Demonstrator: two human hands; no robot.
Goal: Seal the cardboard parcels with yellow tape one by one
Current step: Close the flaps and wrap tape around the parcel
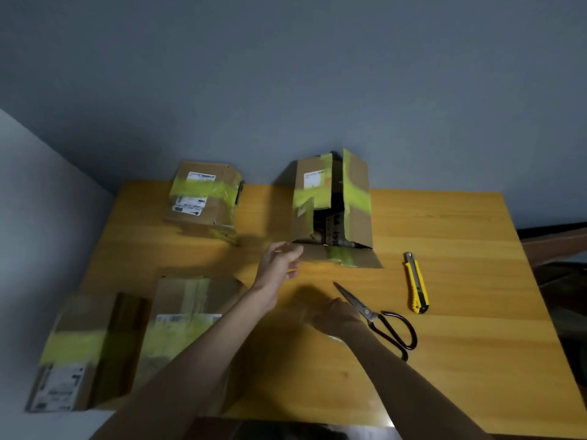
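Note:
An open cardboard parcel (333,204) with old yellow tape strips stands at the back middle of the wooden table (444,344), its flaps apart. My left hand (278,265) hovers just in front of its lower left corner, fingers loosely apart and blurred, not touching the box. My right hand (333,315) rests low on the table beside the scissors (378,319), fingers curled over a small shiny-edged tape roll (333,337) that is mostly hidden. A taped, closed parcel (203,195) sits at the back left.
Two more taped parcels lie at the near left, one (79,347) at the table corner and one (187,315) partly under my left forearm. A yellow utility knife (416,282) lies right of the scissors. A grey wall runs behind the table.

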